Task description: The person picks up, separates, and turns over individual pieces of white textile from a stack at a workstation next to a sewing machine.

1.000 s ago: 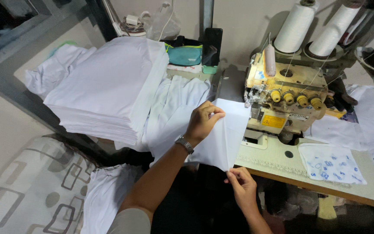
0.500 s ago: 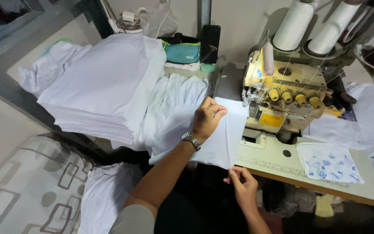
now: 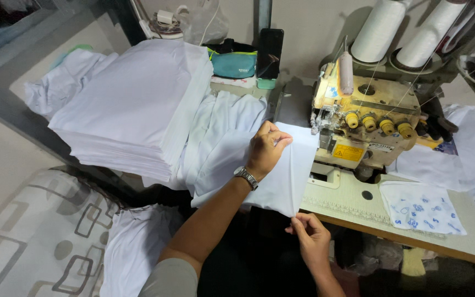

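A piece of plain white cotton fabric (image 3: pixel 290 176) is seen held between two bare hands at a cream-coloured metal overlock sewing machine (image 3: pixel 366 124), the cloth draped over the front left edge of the pale sewing desk (image 3: pixel 358 206) just beside the machine's needle area. The upper edge of the fabric is gripped by the left hand (image 3: pixel 268 148), a metal wristwatch (image 3: pixel 246 177) worn on its wrist, with the grip clamped on the cloth near the machine's left side. The lower corner of the same piece is pinched by the right hand (image 3: pixel 310 236), fingers closed together on the hanging edge below the desk's rim. A tall, squared stack of folded white cloth pieces (image 3: pixel 133 104) is shown to the left, with looser white garments (image 3: pixel 221 132) spread between the stack and the held piece. Two large white thread cones (image 3: pixel 408 27) are mounted behind the machine, and a small white cloth printed with blue figures (image 3: pixel 421 208) lies on the desk at the right. A teal pouch (image 3: pixel 235 65) and a dark upright phone (image 3: pixel 269 52) are placed against the wall at the back, well apart from both hands
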